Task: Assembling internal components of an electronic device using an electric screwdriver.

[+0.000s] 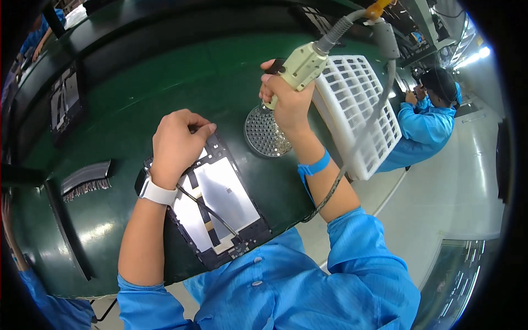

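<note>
My right hand (290,102) is wrapped round a pale green electric screwdriver (304,67), its cable leaving from the top. The tool's lower end is over a round metal screw dish (267,131) full of holes, with small screws gathered on its right side. An opened tablet (230,192) lies on the bench in front of me, its silver battery plates and black frame exposed. At its far edge rests my left hand (179,144), fingers curled and thumb pressed in; what they pinch, if anything, is hidden. A white watch band circles that wrist, and a blue strap my right forearm.
A white plastic grid tray (360,110) stands right of the dish. Black comb-like strips (87,179) lie at the left, and another opened device (66,104) farther back. A co-worker in blue (426,121) sits at the right. The screwdriver cable (379,104) loops down past the tray.
</note>
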Demonstrator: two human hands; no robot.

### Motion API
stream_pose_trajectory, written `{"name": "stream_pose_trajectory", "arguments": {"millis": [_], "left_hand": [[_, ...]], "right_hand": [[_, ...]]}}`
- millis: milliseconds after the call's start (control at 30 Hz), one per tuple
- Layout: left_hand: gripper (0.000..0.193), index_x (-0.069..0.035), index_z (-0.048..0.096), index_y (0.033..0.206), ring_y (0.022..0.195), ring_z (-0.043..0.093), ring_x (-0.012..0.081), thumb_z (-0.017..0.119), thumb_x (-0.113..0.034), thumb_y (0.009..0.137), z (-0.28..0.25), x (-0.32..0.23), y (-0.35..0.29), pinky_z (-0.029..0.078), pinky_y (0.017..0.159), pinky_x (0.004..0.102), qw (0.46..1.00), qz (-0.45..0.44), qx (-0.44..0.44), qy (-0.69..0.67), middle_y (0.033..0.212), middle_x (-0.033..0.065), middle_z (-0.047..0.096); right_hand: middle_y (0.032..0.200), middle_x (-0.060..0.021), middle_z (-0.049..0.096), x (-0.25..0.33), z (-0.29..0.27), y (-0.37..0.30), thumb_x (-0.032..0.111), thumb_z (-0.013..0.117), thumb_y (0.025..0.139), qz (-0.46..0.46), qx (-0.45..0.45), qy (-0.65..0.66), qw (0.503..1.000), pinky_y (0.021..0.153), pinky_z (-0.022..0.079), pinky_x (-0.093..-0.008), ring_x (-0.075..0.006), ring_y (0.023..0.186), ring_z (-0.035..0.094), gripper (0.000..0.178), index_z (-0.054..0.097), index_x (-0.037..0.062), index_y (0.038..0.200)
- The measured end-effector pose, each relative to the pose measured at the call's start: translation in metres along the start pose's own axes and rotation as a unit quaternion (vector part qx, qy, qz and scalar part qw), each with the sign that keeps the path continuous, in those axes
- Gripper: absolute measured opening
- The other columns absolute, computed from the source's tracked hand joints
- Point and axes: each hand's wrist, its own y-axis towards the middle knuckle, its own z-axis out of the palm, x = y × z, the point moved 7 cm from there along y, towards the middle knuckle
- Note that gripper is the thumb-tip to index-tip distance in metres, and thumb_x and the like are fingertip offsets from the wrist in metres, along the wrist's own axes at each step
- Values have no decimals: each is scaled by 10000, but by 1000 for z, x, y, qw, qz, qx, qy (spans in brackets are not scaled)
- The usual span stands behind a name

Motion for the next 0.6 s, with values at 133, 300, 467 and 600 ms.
{"name": "stream_pose_trajectory", "arguments": {"millis": [133,300,467,600], "left_hand": [[172,0,776,883,717,654,210,784,-151,800,0,-2,0,505,675,329,999,34,-5,4,801,103,687],[155,-52,788,848,769,687,246,760,-196,798,-2,0,0,531,702,363,1000,19,7,0,827,81,707],[155,-50,788,851,767,683,243,760,-194,799,0,1,2,531,704,359,1000,23,11,-1,822,83,704],[168,-49,787,852,766,682,252,763,-205,795,0,2,3,531,708,363,1000,27,6,-8,822,91,703]], "right_hand": [[605,-58,522,-5,-3,2,-19,609,795,-7,-20,4,1000,523,457,-318,-155,489,506,184,616,-68,972],[605,-57,513,-9,-3,2,-17,603,796,3,-18,3,1000,522,455,-318,-157,489,502,184,610,-66,973],[604,-58,513,-10,-3,2,-17,602,793,4,-20,-3,1000,522,455,-320,-158,493,504,165,606,-60,952],[603,-58,512,-7,-3,1,-15,606,789,0,-26,-2,1000,523,458,-323,-160,491,503,162,606,-60,944]]}}
